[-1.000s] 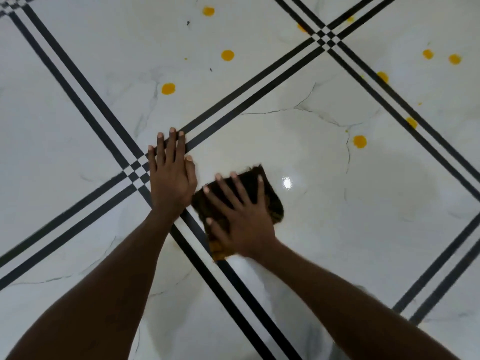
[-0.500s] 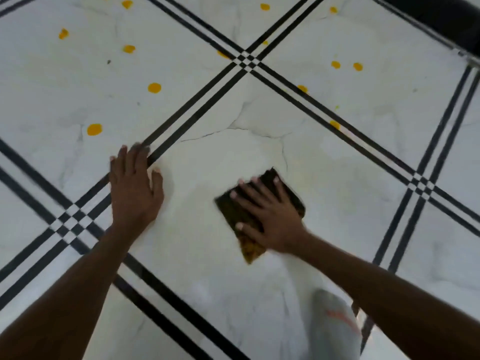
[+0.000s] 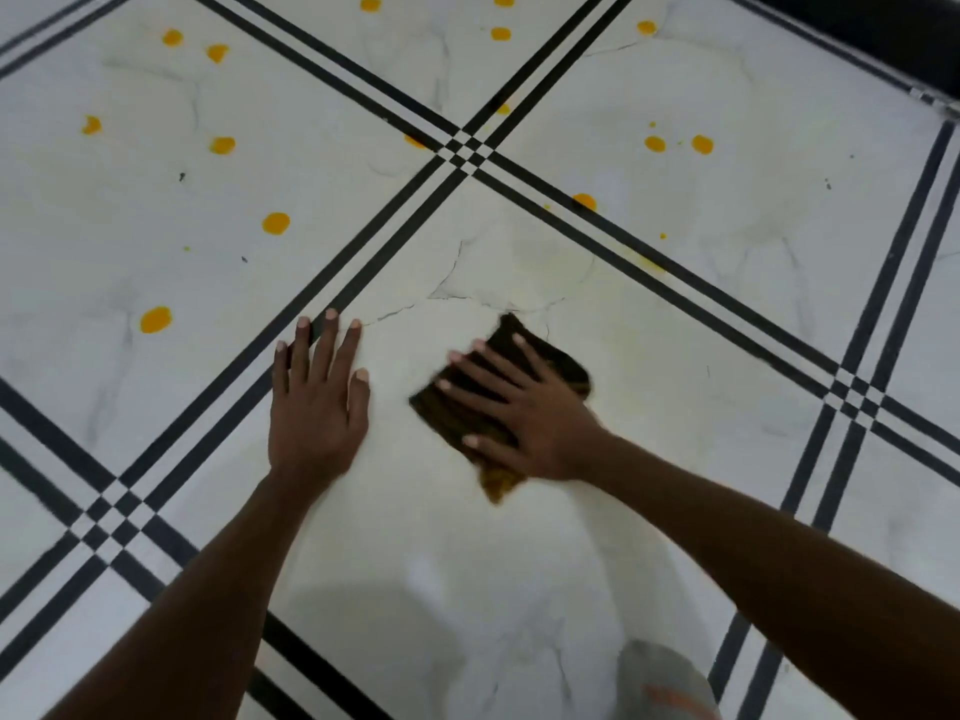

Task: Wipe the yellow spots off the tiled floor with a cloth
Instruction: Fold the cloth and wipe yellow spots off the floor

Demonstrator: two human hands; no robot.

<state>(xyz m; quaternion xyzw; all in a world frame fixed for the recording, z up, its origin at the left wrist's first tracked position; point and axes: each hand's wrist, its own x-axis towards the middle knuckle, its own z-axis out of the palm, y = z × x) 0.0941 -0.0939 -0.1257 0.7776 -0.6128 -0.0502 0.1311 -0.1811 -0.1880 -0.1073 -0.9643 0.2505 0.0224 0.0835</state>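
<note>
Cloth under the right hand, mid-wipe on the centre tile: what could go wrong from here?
1. The cloth looks yellow-stained at its near corner, and a faint yellowish film shows on the tile ahead of it, so further passes may smear rather than lift.
2. The right hand only presses it flat, fingers spread; it could bunch or slip out.
3. The left hand bears flat on the floor beside the wiped patch; if that is damp, it may slide.

Your left hand (image 3: 317, 407) flat just left of the cloth (image 3: 498, 402) blocks a leftward sweep, bare tiled floor (image 3: 727, 387) open to your right and ahead, dark edge (image 3: 883, 28) far top right
</note>
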